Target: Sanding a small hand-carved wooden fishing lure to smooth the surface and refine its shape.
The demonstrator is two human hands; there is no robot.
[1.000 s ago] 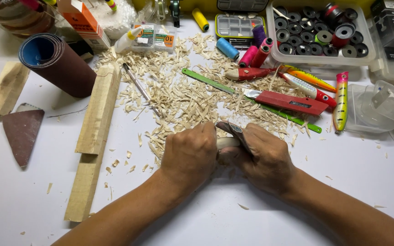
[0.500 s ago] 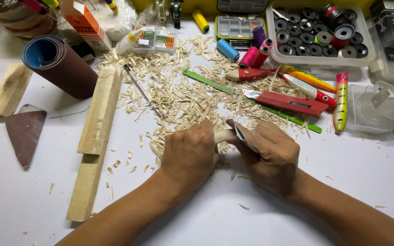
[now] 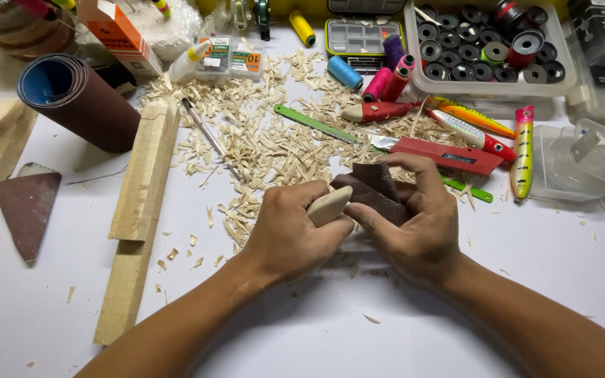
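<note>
2 hands meet at frame centre. Left hand point(image 3: 288, 227) clamps pale wood blank point(image 3: 328, 205), long axis rising toward upper right. Right hand point(image 3: 414, 224) pinches brown sandpaper point(image 3: 372, 189) folded over blank's far end, touching.

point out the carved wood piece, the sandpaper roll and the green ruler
carved wood piece point(image 3: 328, 205), head view, pale exposed end
sandpaper roll point(image 3: 85, 115), head view, brown outer side
green ruler point(image 3: 314, 124), head view, middle

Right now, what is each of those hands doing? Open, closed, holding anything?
Left hand: closed around a small pale wooden piece.
Right hand: closed on a folded piece of dark brown sandpaper, pressed against the wood.
</note>
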